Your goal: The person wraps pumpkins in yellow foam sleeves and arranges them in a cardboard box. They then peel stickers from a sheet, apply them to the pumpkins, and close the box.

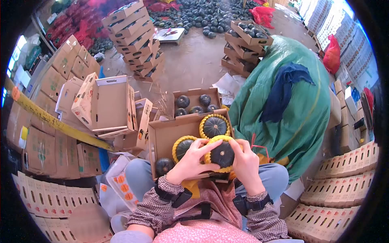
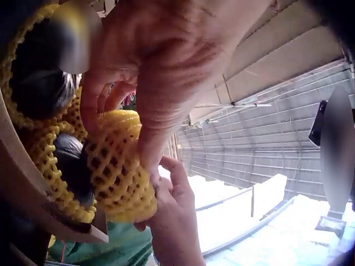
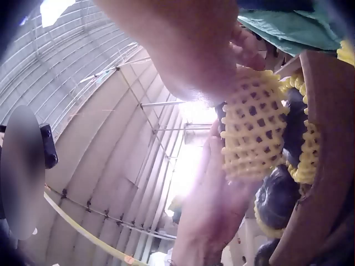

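Both hands grip one dark green kabocha squash (image 1: 222, 154) wrapped in a yellow foam net (image 2: 119, 172), close over the near right part of an open cardboard box (image 1: 164, 135). My left hand (image 1: 190, 160) holds its left side, thumb and fingers spread around the net. From the other side my right hand (image 1: 247, 166) curls its fingers over the edge. Inside the box sit two more netted squashes, one at the back right (image 1: 214, 126) and one at the middle (image 1: 183, 149). A bare squash (image 1: 164, 166) lies in the near left corner.
Beyond the box stands another carton (image 1: 194, 92) with several bare squashes. Empty cartons (image 1: 111, 103) lean at the left. A green tarp-covered heap (image 1: 300, 117) rises close on the right. Stacked cartons (image 1: 135, 40) and a big squash pile (image 1: 202, 18) are farther back.
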Tool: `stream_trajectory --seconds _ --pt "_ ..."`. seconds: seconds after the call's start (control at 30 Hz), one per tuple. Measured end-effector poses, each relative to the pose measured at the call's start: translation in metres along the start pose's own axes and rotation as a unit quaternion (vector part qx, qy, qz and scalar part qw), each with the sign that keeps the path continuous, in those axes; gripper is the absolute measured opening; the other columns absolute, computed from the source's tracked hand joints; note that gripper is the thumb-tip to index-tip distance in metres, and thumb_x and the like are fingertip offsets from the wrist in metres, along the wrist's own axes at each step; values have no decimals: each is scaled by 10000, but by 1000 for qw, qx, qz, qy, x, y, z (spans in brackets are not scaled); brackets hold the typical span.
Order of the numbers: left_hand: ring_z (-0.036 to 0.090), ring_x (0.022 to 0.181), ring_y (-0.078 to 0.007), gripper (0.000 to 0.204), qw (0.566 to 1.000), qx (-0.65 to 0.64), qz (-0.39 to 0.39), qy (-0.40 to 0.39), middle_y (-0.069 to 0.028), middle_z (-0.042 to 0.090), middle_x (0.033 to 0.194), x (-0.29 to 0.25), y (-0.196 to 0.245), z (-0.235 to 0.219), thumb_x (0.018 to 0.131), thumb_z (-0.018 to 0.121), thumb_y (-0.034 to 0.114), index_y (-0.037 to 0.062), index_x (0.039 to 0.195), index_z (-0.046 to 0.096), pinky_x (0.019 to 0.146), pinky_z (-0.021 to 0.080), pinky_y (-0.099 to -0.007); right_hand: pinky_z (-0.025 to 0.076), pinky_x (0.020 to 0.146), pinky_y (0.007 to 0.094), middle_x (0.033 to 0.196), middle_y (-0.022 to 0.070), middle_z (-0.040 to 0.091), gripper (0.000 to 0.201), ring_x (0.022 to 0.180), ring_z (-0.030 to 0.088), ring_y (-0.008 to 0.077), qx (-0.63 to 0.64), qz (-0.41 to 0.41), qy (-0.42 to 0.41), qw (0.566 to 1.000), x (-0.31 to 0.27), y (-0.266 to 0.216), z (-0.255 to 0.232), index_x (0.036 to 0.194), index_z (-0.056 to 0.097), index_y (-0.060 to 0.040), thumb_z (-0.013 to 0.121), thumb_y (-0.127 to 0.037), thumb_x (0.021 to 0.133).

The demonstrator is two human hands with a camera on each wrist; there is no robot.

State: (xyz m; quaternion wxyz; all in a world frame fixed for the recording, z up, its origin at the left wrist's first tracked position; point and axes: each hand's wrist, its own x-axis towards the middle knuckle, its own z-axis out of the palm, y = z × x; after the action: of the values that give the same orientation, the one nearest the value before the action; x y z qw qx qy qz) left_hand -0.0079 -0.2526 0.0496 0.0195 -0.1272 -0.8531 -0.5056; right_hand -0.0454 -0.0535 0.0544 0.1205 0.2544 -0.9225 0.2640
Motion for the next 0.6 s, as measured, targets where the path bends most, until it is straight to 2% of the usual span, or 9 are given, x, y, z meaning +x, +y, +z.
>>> stream_trajectory --seconds 0.17,0.2,0.3,0.4,0.43,0.5,0.53,0.57,0.6 --pt "497 1160 -268 819 987 -154 -52 -17 -140 492 1256 -2 -16 4 668 832 148 153 1405 475 957 447 -359 540 639 392 1019 147 610 463 790 662 317 20 -13 -10 1000 2 8 4 1196 605 -135 564 31 766" --pt "428 1260 -218 871 986 -142 -77 -49 -74 430 1350 -1 -15 1 667 833 63 146 1434 427 999 453 -365 540 647 392 1013 151 613 471 790 662 318 31 -5 -13 999 4 9 4 1204 606 -135 560 36 768" --pt "488 1201 -249 842 982 -171 -84 -24 -117 483 1318 -1 -10 -1 676 824 128 131 1424 438 979 441 -338 538 657 404 987 155 619 484 784 655 334 54 20 -19 998 7 6 2 1208 612 -136 543 52 768" --pt "474 1233 -257 846 973 -221 -60 -10 -125 463 1368 -3 -27 6 676 828 125 124 1424 433 1031 400 -344 536 755 405 1022 188 618 469 884 650 370 89 25 -40 995 7 4 1 1286 548 -95 584 -32 822" --pt "470 1238 -294 790 989 -143 29 16 -141 448 1389 -1 -29 7 726 804 200 125 1422 438 1060 363 -384 524 793 404 1049 199 612 526 931 642 370 136 61 -45 988 5 0 -2 1324 493 -70 627 -94 817" --pt "406 1292 -295 701 994 -105 29 4 -138 421 1414 -9 -13 5 854 686 383 70 1423 424 1096 295 -398 502 869 401 1103 220 602 710 1026 625 370 233 126 -67 962 5 -16 -18 1402 382 -20 713 -218 806" --pt "395 1300 -290 698 994 -88 56 16 -146 406 1429 -15 -6 4 885 608 464 68 1427 418 1096 290 -407 446 960 404 1267 254 517 1075 1181 546 356 271 121 -116 948 6 -25 -31 1450 211 45 835 -375 683" --pt "384 1309 -285 713 994 -74 80 23 -154 390 1444 -25 2 2 916 529 545 66 1431 413 1097 285 -416 437 963 399 1292 218 469 1158 1174 525 328 219 70 -82 970 6 -33 -30 1443 212 42 892 -309 575" --pt "369 1321 -268 732 971 -229 67 20 -156 384 1448 -35 20 -9 933 450 597 59 1428 414 1103 270 -423 427 969 391 1263 199 462 1113 1152 514 311 255 71 -78 961 6 -37 -23 1421 250 36 887 -252 555"
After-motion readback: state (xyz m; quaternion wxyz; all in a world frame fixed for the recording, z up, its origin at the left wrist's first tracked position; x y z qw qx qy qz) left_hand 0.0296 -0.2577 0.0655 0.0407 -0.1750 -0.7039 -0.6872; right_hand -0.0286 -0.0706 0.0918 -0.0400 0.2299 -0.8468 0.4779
